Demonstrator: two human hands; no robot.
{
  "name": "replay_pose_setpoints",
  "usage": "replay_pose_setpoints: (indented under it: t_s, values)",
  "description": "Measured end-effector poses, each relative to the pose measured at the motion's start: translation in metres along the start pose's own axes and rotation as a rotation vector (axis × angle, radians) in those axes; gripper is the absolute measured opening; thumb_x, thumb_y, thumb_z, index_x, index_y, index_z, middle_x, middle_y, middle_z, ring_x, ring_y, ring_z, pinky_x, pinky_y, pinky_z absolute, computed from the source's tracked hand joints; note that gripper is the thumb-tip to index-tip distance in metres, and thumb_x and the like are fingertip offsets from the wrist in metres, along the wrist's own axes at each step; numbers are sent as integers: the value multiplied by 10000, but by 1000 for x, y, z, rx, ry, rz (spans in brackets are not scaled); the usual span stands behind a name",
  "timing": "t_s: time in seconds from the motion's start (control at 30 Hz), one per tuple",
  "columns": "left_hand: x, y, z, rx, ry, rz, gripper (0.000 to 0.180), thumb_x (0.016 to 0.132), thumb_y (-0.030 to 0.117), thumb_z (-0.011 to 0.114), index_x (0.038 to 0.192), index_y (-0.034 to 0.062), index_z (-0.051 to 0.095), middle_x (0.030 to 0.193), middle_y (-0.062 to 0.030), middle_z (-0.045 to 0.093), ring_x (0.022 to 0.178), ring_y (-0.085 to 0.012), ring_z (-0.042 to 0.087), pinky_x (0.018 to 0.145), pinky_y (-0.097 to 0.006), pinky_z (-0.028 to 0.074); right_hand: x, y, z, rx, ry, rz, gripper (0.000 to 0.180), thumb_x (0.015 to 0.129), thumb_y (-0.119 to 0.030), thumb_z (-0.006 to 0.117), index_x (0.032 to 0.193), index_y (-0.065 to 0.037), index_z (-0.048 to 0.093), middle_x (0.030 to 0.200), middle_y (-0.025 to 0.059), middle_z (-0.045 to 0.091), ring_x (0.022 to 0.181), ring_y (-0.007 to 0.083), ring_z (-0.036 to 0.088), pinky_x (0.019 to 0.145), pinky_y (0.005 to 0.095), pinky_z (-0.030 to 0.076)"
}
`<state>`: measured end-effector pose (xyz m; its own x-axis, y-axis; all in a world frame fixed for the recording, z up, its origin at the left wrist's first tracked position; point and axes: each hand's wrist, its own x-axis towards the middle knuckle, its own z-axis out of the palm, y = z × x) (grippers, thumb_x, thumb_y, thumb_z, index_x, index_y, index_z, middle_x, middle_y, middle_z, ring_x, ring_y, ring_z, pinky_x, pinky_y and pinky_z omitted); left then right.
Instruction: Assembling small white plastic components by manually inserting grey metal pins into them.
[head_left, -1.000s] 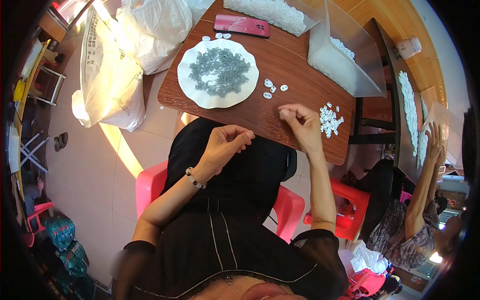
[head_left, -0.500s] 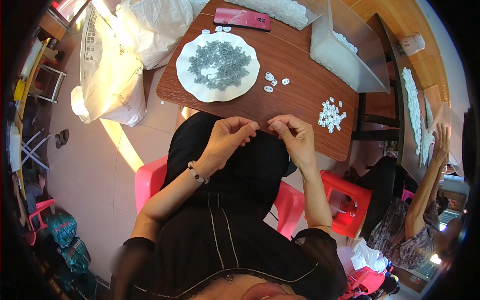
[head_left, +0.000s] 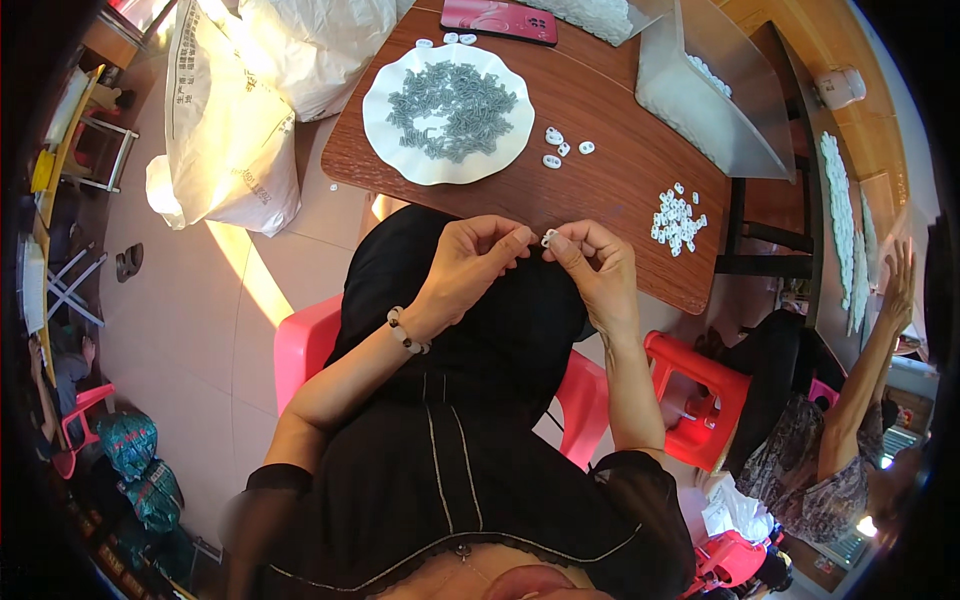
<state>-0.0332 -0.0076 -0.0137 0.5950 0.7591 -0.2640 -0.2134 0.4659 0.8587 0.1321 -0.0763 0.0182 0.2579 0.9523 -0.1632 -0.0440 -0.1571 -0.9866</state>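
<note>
My right hand (head_left: 602,262) pinches a small white plastic piece with holes (head_left: 549,238) between thumb and fingertips, just off the table's near edge. My left hand (head_left: 478,262) is closed in a pinch beside it, a small gap away; whatever its fingertips hold is too small to make out. Beyond the hands stands a white wavy-rimmed plate (head_left: 385,160) heaped with small grey spring-like pieces (head_left: 460,110). Several white two-holed pieces (head_left: 552,160) lie right of the plate. A larger cluster of white pieces (head_left: 678,222) lies farther right on the brown table (head_left: 590,200).
A pink phone (head_left: 498,22) lies behind the plate. At the back right stands a clear-sided tray (head_left: 690,120) with white pieces. White sacks (head_left: 230,130) stand on the floor at left. A red stool (head_left: 695,400) is at right, near another person's raised arm (head_left: 860,380).
The white piece now shows at my right fingertips. My hands remain close together, still pinched. The table and its contents sit slightly higher and farther right in the picture.
</note>
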Motion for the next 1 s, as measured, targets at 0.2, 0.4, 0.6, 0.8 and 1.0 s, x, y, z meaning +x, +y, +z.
replay_pose_setpoints:
  t_s: [0.2,0.4,0.6,0.8,1.0]
  values:
    - [-3,4,2,95,-10,92,211,924,187,642,931,-20,687,789,-17,665,710,-45,570,628,-184,448,-3,-8,-1,-256,-14,-8,140,887,-127,656,858,10,665,693,13,651,638,53,585,616,196,436]
    - [-5,4,2,193,-17,88,176,924,144,637,920,-27,681,779,-11,651,712,-37,553,631,-193,443,-6,-12,1,-360,19,-35,145,856,-123,678,813,15,667,666,30,645,609,75,593,605,225,450]
    - [-5,1,2,224,-25,136,163,919,134,641,911,-24,678,741,2,630,686,-36,529,619,-193,429,-7,-11,3,-451,46,-72,133,835,-119,693,805,8,670,690,76,657,614,118,623,610,250,465]
    - [-6,2,3,261,-2,155,142,904,103,649,887,-34,681,732,-3,632,679,-42,533,614,-201,431,-8,-12,8,-498,75,-140,119,824,-111,703,803,2,673,684,93,646,611,147,639,606,269,475]
    - [-5,1,3,392,57,269,125,865,79,676,843,-44,688,687,-31,634,657,-51,542,589,-220,433,-8,-11,11,-520,86,-179,113,821,-96,703,786,5,668,674,88,639,603,152,642,585,269,469]
